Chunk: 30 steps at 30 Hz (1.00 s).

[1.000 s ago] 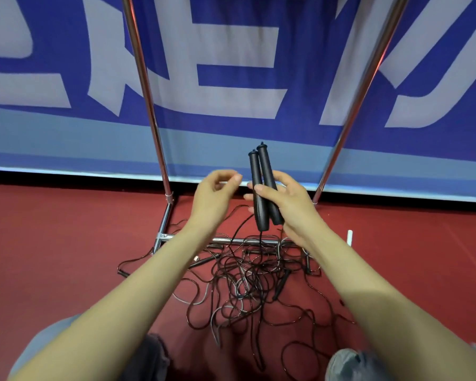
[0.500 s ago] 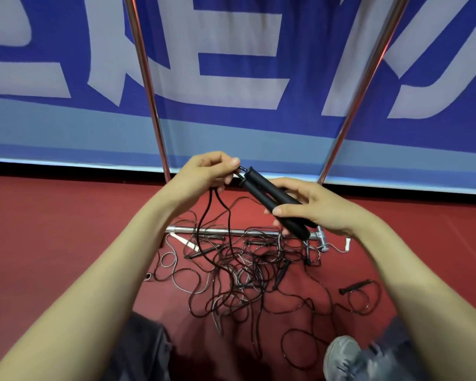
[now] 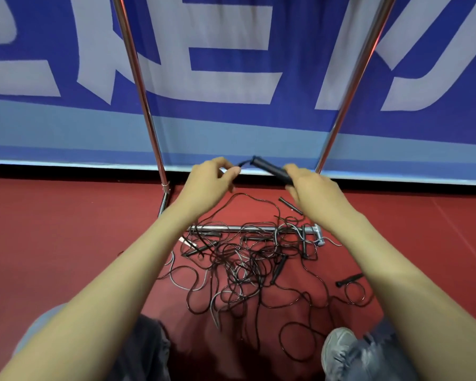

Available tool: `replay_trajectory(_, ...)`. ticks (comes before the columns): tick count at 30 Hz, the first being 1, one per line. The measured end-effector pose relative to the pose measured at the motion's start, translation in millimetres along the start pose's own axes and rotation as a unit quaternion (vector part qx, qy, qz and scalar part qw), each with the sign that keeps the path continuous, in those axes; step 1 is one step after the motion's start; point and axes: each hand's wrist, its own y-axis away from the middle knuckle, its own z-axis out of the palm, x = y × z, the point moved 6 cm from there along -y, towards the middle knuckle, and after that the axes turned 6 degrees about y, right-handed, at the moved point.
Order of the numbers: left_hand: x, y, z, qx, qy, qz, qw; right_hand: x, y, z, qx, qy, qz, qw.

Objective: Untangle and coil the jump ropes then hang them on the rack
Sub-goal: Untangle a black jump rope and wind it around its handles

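Observation:
My right hand [image 3: 311,185] grips the black jump-rope handles [image 3: 271,169], held level and pointing left. My left hand [image 3: 209,180] pinches the black cord right where it leaves the handle tips. A tangled pile of black and grey jump ropes [image 3: 248,268] lies on the red floor below both hands, draped over the rack's low chrome crossbar [image 3: 231,229]. Several loose black handles lie in and around the pile, one [image 3: 290,206] near my right wrist and another [image 3: 349,279] at the right. The rack's two chrome uprights [image 3: 146,105] rise behind my hands.
A blue and white banner [image 3: 231,78] hangs behind the rack. My knees and a grey shoe [image 3: 338,350] sit at the bottom of the view, close to the pile. Red floor [image 3: 52,229] stretches out on both sides.
The handles went from upright to lying level, pointing left. My left hand moved up to the handle tips and now pinches the cord there. Both hands have risen a little.

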Motion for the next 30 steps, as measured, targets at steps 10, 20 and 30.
replay_trajectory(10, 22, 16, 44, -0.146, 0.388, -0.079, 0.907, -3, -15, 4, 0.028, -0.638, 0.124, 0.76)
replay_trajectory(20, 17, 18, 38, 0.029, 0.415, -0.031, 0.909, -25, -15, 0, 0.053, -0.792, 0.125, 0.596)
replay_trajectory(30, 10, 18, 41, 0.038, 0.39, -0.044, 0.919, -30, -11, 7, 0.022, -0.771, 0.133, 0.622)
